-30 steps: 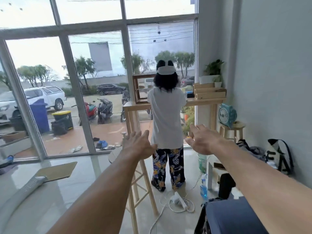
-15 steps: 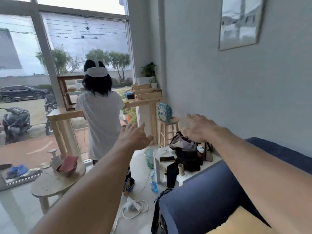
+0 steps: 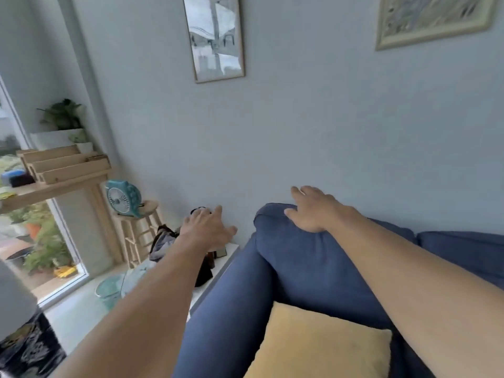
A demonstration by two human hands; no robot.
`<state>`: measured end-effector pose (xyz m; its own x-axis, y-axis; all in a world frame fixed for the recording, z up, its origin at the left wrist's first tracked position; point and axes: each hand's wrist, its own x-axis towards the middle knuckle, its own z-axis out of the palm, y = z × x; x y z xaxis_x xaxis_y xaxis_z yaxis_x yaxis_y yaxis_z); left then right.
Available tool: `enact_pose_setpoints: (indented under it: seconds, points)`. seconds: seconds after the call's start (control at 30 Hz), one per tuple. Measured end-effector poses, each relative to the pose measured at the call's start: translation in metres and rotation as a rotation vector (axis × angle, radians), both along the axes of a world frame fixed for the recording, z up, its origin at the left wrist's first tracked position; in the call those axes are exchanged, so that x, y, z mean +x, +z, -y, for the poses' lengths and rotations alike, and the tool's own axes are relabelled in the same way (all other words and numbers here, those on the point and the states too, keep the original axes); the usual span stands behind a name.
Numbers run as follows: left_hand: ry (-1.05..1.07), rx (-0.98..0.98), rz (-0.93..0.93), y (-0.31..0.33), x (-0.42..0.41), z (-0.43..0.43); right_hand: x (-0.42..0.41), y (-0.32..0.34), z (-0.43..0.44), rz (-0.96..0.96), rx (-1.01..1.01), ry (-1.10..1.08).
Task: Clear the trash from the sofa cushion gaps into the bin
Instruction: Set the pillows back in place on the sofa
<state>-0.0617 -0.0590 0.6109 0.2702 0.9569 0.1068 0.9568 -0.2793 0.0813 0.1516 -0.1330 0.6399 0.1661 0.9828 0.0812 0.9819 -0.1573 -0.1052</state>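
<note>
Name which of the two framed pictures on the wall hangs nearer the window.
The tall, narrow picture in the thin wooden frame; the wide picture in the pale frame hangs farther right, over the sofa.

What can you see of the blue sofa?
The sofa is dark blue, covered in what looks like woven fabric, and softly padded. It stands against the grey wall, with its rounded arm beside a white side table. A seam divides its back further right. A yellow cushion lies on it. The right hand, fingers spread, is over its top corner; whether it touches is unclear. No trash shows.
</note>
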Motion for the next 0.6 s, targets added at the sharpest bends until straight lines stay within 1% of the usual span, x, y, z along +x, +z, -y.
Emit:
enact_pose_setpoints:
  seconds: [0.07,0.13,0.27,0.37,0.43,0.6]
  points:
    - [-0.029,-0.021,-0.015,-0.006,0.019,-0.007,0.017,-0.006,0.0,-0.001,-0.017,-0.029]
    - [-0.115,-0.017,-0.033,-0.015,0.065,-0.023,0.054,-0.017,-0.001,-0.008,-0.026,-0.107]
    - [-0.212,-0.038,-0.032,-0.031,0.129,-0.046,0.112,-0.036,-0.01,-0.041,-0.044,-0.199]
    - [-0.236,-0.078,-0.024,-0.051,0.169,-0.063,0.153,-0.059,-0.02,-0.066,-0.062,-0.236]
    - [-0.255,-0.111,-0.034,-0.068,0.189,-0.07,0.177,-0.08,-0.024,-0.123,-0.089,-0.28]
    - [-0.262,-0.242,-0.062,-0.13,0.216,-0.098,0.216,-0.144,-0.027,-0.197,-0.168,-0.373]
